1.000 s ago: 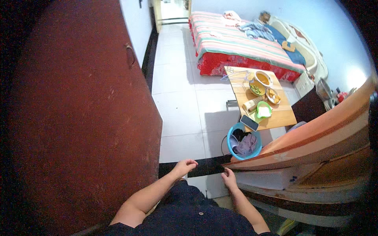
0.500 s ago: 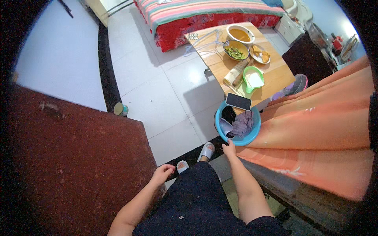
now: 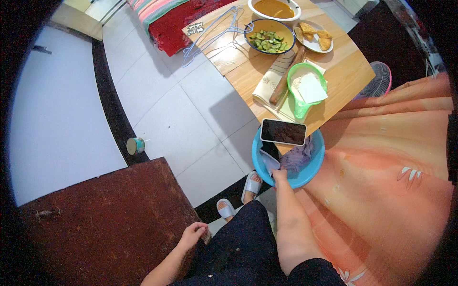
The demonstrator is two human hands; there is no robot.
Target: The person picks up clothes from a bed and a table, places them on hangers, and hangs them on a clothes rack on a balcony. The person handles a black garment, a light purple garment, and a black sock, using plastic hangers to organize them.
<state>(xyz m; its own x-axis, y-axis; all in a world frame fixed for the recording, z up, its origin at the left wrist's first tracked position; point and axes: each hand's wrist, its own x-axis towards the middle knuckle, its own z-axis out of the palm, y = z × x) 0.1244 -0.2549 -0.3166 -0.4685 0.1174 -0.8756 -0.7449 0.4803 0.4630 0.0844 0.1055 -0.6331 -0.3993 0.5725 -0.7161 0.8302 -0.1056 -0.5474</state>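
Single head-worn fisheye view, looking steeply down from above the person's own torso. Forearms are entering from the lower edge; the right hand [image 3: 279, 175] is lying near centre, the left hand [image 3: 193, 234] lower left. The counter [image 3: 353, 71] is sitting farther off, upper right. Straight edges are bending toward the dark rim.

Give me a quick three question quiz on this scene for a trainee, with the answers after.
1. True or false: the right hand reaches into the blue basin.
2. What lies across the basin's rim? A. phone B. rolling pin C. hanger
3. What does the left hand rest against?

Key: 1. True. 2. A, the phone. 3. The edge of the brown door.
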